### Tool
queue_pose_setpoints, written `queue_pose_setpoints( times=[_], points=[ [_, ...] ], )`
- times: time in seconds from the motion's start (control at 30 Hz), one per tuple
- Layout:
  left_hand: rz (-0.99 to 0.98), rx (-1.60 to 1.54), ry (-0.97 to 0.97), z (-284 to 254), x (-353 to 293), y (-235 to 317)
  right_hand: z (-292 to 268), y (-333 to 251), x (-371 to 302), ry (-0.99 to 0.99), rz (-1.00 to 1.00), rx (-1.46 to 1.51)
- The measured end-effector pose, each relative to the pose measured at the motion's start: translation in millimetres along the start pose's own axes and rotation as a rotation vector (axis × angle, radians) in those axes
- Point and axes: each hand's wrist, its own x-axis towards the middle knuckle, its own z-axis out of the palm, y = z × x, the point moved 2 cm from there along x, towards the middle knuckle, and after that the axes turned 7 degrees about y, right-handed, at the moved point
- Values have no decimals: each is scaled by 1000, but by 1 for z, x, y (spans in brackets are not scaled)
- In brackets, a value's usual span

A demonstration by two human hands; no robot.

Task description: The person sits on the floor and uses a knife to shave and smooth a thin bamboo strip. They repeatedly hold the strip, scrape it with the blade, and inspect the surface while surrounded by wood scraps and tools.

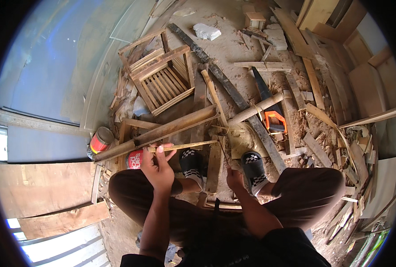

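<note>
I had the left hand [159, 168] up in front of the knees, and what a neat pinch it was: thumb and fingers closed on one end of a thin strip of wood [187, 145], with the strip running out level to the right, its free end over toward the other hand! And there was the right hand [235, 178], lower, curled into a loose fist around a thin dark tool [225, 153] that pointed away from the body, its tip close by the strip's far end; whether the two touched, I could not tell. Between the hands lay a short plank [215, 167], with a sandal [191, 172] on one side and its partner just to the right of the right hand. Right beside the left hand sat a red can [134, 160], and further left, another can [102, 139]. Beyond the left hand a long wooden channel [175, 127] slanted across, and past that, a slatted wooden frame [164, 84]! Out beyond the right hand, a long dark beam [227, 86] crossed a round pole [257, 109], and to their right I spotted the saw [275, 122], orange handle nearest the hand, blade pointing away.
</note>
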Motion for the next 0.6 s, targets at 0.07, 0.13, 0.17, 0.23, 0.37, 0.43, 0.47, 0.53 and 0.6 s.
queue_pose_setpoints(
  times=[0.07, 0.13, 0.17, 0.23, 0.37, 0.43, 0.47, 0.53, 0.6],
  points=[
    [45, 31, -23, -3, -1, 2, -1, -20, 2, -72, -12, 67],
    [92, 38, -56, -2, -2, 2, 4, -27, 4, -173, 45, 195],
    [69, 47, -42, -5, -2, 2, 7, -29, -2, -186, 118, 154],
    [40, 38, -27, -2, 3, 5, 12, -14, -7, -178, 257, 71],
    [9, -20, -8, 8, 2, 2, 5, 28, 6, -78, 167, -7],
    [34, 14, -18, -3, 0, 0, -6, -23, 8, -181, 184, 157],
    [51, 28, -36, -4, -1, 2, -10, -48, 5, -171, 123, 243],
    [74, 42, -54, -5, 0, 2, -10, -82, -3, -136, 17, 422],
    [64, 36, -34, -10, 4, 2, -14, -97, -6, -159, -5, 379]
  ],
)
